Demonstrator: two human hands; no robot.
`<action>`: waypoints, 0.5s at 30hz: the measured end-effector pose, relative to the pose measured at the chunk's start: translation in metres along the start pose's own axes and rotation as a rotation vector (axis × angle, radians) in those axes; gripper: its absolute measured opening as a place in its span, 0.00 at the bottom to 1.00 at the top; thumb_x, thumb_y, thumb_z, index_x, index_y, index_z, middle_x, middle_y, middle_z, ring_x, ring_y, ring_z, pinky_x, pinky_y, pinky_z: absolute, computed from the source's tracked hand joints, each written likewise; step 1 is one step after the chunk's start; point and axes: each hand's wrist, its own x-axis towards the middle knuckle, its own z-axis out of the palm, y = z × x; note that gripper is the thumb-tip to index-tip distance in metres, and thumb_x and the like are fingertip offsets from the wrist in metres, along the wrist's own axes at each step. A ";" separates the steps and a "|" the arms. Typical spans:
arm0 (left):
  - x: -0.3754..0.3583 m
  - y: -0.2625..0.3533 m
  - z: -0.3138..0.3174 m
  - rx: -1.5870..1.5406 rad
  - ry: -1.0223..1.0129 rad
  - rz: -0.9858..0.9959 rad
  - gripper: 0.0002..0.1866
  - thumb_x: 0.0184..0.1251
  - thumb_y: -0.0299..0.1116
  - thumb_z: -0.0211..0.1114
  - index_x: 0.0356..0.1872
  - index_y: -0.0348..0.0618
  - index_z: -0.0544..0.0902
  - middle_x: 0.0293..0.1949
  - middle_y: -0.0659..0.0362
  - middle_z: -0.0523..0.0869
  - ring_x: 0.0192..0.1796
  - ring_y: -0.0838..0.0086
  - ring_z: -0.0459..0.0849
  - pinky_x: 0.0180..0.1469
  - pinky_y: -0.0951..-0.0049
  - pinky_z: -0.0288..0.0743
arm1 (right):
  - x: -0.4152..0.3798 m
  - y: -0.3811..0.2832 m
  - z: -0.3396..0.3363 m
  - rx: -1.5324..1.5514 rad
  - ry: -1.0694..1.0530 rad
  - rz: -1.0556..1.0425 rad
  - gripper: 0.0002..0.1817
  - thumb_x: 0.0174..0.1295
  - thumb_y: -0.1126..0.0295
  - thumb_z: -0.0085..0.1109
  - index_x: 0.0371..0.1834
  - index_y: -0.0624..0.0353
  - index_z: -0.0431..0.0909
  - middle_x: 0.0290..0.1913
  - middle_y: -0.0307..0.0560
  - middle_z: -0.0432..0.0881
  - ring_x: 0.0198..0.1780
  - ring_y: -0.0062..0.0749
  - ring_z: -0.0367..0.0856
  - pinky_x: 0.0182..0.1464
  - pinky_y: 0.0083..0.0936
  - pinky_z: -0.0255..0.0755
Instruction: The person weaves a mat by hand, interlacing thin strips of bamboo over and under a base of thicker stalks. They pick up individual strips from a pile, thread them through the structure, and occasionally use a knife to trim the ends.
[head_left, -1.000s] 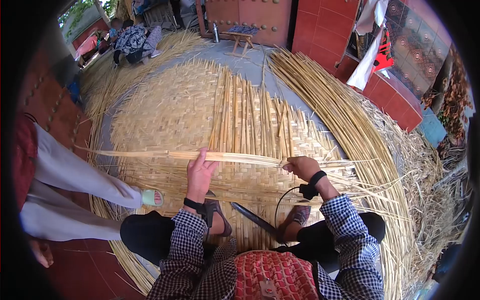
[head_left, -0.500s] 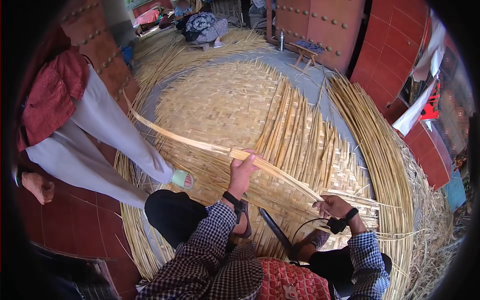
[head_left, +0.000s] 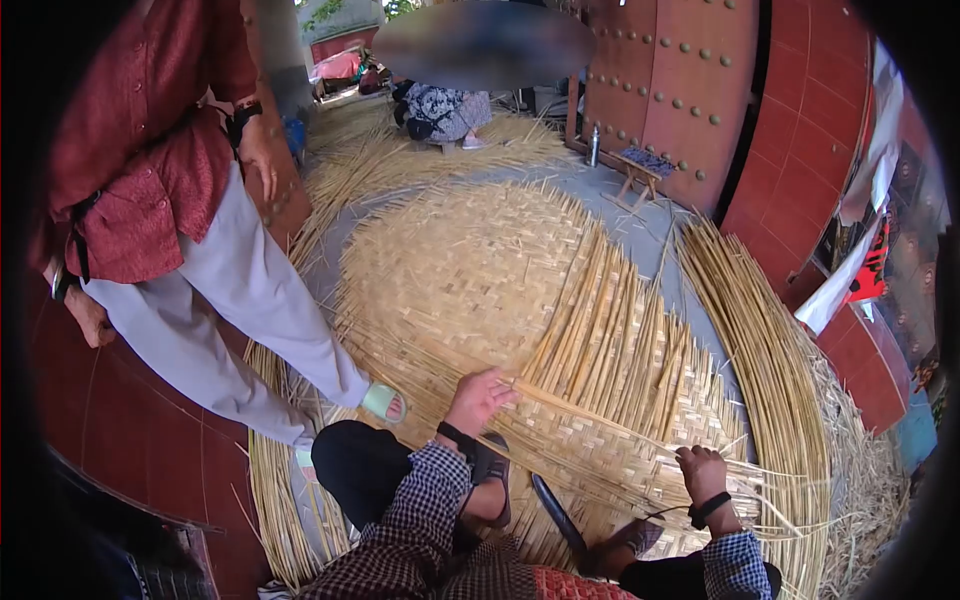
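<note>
A long pale reed strip (head_left: pixel 590 410) stretches just above a woven reed mat (head_left: pixel 450 270). My left hand (head_left: pixel 482 398) is at the strip's left end, its fingers partly closed around it near the mat's middle. My right hand (head_left: pixel 702 472) pinches the strip farther right, its fingers bent down over it. Loose upright reeds (head_left: pixel 610 330) lie side by side on the mat beyond my hands. A dark curved tool (head_left: pixel 558 515) rests on the mat between my feet.
A person in a red shirt (head_left: pixel 150 170) stands at the left, one green slipper (head_left: pixel 382 402) on the mat's edge. Reed bundles (head_left: pixel 765 350) lie at the right. Farther back are a crouching person (head_left: pixel 450 112), a small stool (head_left: pixel 642 172) and a flask (head_left: pixel 594 146).
The strip has come down closer to the mat, and its long left part no longer rises in the air. Both hands have lowered. The view has tilted up, showing more of the standing person.
</note>
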 end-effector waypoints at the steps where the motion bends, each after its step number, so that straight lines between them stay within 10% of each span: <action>1: 0.003 -0.005 -0.011 -0.021 0.020 -0.035 0.16 0.77 0.34 0.61 0.59 0.38 0.74 0.53 0.47 0.82 0.54 0.56 0.85 0.54 0.53 0.83 | -0.007 -0.005 -0.002 -0.012 0.040 -0.061 0.05 0.61 0.68 0.61 0.39 0.49 0.83 0.33 0.42 0.83 0.39 0.41 0.85 0.40 0.39 0.79; 7: -0.008 0.026 0.069 -0.193 -0.055 0.264 0.16 0.81 0.35 0.55 0.62 0.39 0.73 0.33 0.56 0.83 0.36 0.71 0.84 0.38 0.70 0.82 | -0.021 -0.042 -0.012 0.131 -0.153 -0.391 0.25 0.60 0.73 0.52 0.64 0.56 0.69 0.43 0.46 0.79 0.33 0.42 0.84 0.35 0.35 0.80; 15: -0.080 0.012 0.208 1.107 -1.293 -0.373 0.11 0.77 0.33 0.60 0.45 0.37 0.85 0.25 0.67 0.77 0.28 0.84 0.74 0.33 0.79 0.70 | -0.029 -0.063 0.107 0.492 -0.489 -0.224 0.20 0.72 0.71 0.43 0.67 0.54 0.65 0.46 0.58 0.82 0.41 0.54 0.85 0.38 0.46 0.82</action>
